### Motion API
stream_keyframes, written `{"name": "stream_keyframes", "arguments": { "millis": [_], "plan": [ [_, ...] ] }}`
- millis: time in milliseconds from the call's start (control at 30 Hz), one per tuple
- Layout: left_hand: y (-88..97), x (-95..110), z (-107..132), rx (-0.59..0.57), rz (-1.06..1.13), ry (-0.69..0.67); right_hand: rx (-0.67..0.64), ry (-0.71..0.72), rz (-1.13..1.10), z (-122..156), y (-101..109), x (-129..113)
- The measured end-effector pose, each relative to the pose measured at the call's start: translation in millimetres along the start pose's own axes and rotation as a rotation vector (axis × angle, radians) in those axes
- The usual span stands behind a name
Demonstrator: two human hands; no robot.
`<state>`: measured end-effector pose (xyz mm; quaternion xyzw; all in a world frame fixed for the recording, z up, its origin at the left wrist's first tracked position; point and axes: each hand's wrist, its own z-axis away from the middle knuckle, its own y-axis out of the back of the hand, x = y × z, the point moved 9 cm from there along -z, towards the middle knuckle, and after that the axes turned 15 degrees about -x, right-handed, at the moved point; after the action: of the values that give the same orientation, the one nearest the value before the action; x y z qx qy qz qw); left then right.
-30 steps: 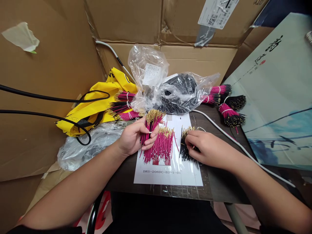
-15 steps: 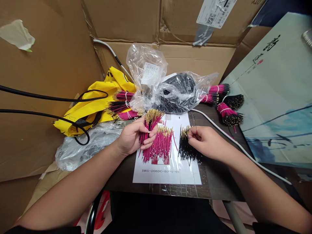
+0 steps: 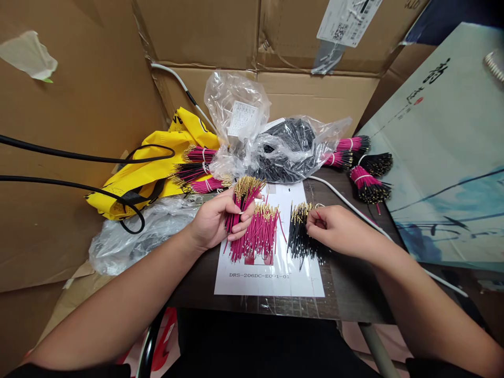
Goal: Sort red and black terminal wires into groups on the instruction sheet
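Note:
My left hand (image 3: 216, 221) is closed around a bundle of pink and black wires (image 3: 244, 197) with gold terminals fanned out at the top. Just right of it, a loose row of pink wires (image 3: 263, 231) lies on a printed white sheet (image 3: 271, 286). Beside that row is a pile of black wires (image 3: 301, 239), also gold-tipped. My right hand (image 3: 331, 226) is at the pile's right edge, thumb and fingers pinched together. Whatever sits between those fingertips is hidden. A thin white loop (image 3: 321, 205) shows behind the right hand.
Clear plastic bags, one full of black wires (image 3: 279, 149), stand behind the sheet. Tied wire bundles lie left (image 3: 208, 186) and right (image 3: 370, 184). A white cable (image 3: 346, 200) crosses the dark table. Cardboard (image 3: 220, 31) walls the back; a yellow bag (image 3: 126, 189) lies left.
My right hand has shifted slightly right, uncovering a bit more of the black wires' gold ends. The left hand and its bundle have stayed in place.

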<state>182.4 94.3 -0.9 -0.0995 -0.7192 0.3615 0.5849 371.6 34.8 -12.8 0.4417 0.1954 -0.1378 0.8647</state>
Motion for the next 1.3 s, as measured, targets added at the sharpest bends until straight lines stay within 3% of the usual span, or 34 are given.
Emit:
{"name": "stream_keyframes", "arguments": {
  "millis": [400,600,700,833,1033,1167,1300],
  "plan": [
    [-1.0,0.8,-0.2,-0.003,-0.008,0.001,0.001,-0.014,0.103,8.3,-0.5,8.1],
    [-0.6,0.2,0.0,-0.01,-0.007,0.002,-0.051,0.022,-0.039,13.3,-1.4,17.3],
    [0.0,-0.8,0.0,-0.018,-0.006,0.009,-0.075,0.037,-0.114,19.0,7.4,27.2],
    [-0.4,-0.7,-0.2,-0.02,-0.01,0.01,-0.105,0.029,-0.001,18.0,28.4,33.6],
    [-1.8,0.5,0.0,-0.009,-0.014,0.006,-0.264,0.069,0.111,-12.3,39.1,19.3],
    [-0.1,-0.8,0.2,-0.006,-0.009,0.017,-0.168,0.037,0.164,-24.1,47.0,11.5],
    [1.9,-0.9,-0.3,-0.002,0.001,0.019,0.052,-0.032,0.298,-1.0,45.9,5.8]
  ]
}}
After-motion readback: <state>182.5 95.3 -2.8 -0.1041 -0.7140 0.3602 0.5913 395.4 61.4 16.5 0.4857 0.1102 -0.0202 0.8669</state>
